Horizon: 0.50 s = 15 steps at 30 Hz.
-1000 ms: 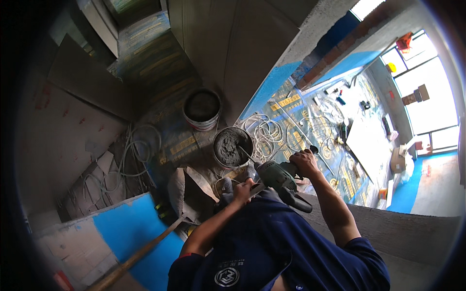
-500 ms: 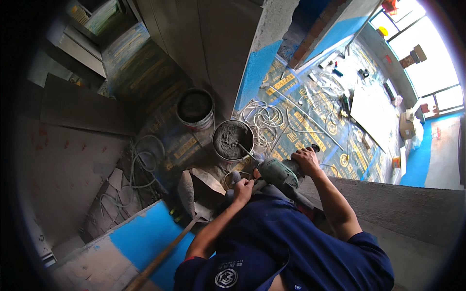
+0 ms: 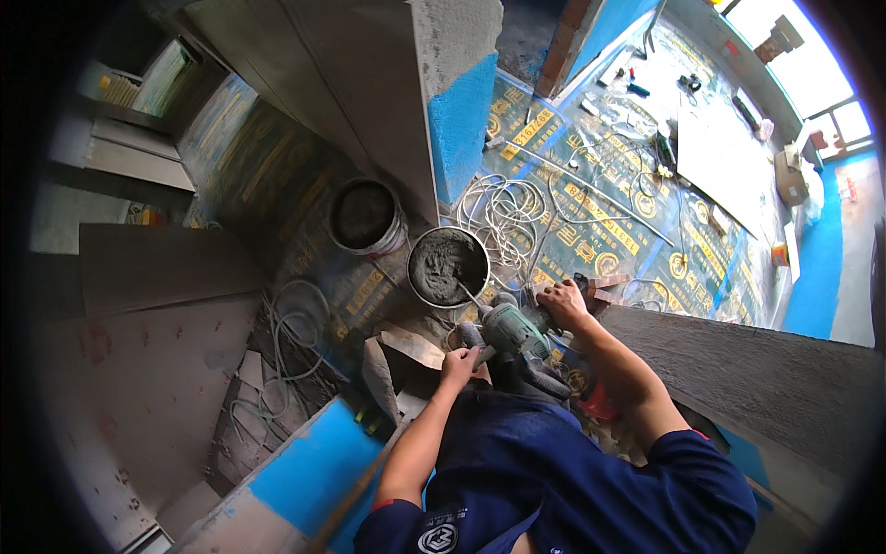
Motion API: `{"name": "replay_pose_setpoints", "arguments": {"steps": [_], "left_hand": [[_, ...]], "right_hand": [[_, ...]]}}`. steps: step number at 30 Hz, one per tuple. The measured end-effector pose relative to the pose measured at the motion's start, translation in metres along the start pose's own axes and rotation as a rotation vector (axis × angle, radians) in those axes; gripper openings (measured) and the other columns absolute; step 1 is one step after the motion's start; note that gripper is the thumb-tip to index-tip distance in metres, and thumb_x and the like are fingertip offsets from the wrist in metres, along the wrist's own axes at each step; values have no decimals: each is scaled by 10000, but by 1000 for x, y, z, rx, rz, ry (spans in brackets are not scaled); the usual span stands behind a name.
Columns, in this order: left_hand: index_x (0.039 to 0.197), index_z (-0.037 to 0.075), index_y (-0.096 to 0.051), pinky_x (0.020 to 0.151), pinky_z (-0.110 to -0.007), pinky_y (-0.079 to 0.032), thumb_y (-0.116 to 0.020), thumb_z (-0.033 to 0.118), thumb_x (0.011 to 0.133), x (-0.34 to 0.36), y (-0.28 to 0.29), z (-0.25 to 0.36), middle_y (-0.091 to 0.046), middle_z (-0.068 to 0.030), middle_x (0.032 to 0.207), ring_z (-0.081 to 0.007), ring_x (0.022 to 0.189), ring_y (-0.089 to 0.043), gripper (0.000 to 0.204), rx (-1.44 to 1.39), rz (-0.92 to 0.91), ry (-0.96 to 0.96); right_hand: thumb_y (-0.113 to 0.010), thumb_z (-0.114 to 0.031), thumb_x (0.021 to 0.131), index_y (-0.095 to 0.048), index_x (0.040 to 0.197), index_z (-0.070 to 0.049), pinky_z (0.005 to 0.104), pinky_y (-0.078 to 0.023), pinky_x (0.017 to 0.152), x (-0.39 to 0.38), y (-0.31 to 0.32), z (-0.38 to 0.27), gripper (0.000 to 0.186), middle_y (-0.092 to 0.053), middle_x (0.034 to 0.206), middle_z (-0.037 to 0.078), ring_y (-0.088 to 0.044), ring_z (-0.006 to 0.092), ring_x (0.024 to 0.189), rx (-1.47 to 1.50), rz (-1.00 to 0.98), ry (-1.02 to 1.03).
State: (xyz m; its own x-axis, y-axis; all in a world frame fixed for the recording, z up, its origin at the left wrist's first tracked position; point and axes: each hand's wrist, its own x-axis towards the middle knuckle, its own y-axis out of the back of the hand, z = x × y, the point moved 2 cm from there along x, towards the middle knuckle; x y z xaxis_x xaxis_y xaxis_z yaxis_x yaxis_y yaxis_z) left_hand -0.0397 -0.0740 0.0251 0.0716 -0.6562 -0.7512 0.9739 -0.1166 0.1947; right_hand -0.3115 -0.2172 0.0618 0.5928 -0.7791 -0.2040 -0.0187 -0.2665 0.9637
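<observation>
A green handheld mixer drill (image 3: pixel 513 331) lies slantwise between my hands, low in front of my body. My left hand (image 3: pixel 458 367) is closed round its handle on the near left side. On the far right side my right hand (image 3: pixel 564 305) is wrapped round the other handle. The drill's metal shaft (image 3: pixel 469 293) runs down into wet grey mortar (image 3: pixel 437 262), where its end is hidden. That mortar fills much of a round bucket (image 3: pixel 412 283) on the floor.
A second bucket (image 3: pixel 391 242) with dark contents stands left of the first. Coiled pale hose (image 3: pixel 506 214) lies to the right. A torn paper sack (image 3: pixel 411 346) and a wooden-handled shovel (image 3: pixel 355 499) are by my left arm. A low rough wall (image 3: pixel 729 379) runs along the right.
The view has shifted and turned slightly. Relative to my body, the drill and my right hand sit a little further left. Both hands keep their grip, and the shaft stays in the mortar.
</observation>
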Motion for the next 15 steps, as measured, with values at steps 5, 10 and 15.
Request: {"name": "replay_pose_setpoints", "arguments": {"steps": [5, 10, 15], "left_hand": [[767, -22, -690, 615, -343, -465, -616, 499, 878, 24, 15, -9, -658, -113, 669, -160, 623, -594, 537, 252, -50, -62], [824, -15, -698, 685, -353, -488, -620, 527, 863, 34, 11, -6, -687, -160, 770, -184, 716, -642, 549, 395, -197, 44], [922, 22, -696, 742, -379, -501, -685, 489, 796, 24, -9, -17, -696, -173, 862, -278, 789, -666, 485, 482, -258, 87]], "right_hand": [[-605, -209, 760, -603, 888, -168, 411, -425, 815, 16, -40, -4, 134, -642, 869, 32, -635, 231, 916, 53, -142, -14], [-611, -215, 788, -638, 965, -182, 449, -438, 834, 10, -72, 2, 182, -670, 940, 32, -657, 223, 949, 100, -333, -47], [-602, -204, 792, -645, 999, -185, 440, -462, 806, -3, -85, 5, 212, -680, 966, 43, -672, 227, 952, 107, -485, -9]]}}
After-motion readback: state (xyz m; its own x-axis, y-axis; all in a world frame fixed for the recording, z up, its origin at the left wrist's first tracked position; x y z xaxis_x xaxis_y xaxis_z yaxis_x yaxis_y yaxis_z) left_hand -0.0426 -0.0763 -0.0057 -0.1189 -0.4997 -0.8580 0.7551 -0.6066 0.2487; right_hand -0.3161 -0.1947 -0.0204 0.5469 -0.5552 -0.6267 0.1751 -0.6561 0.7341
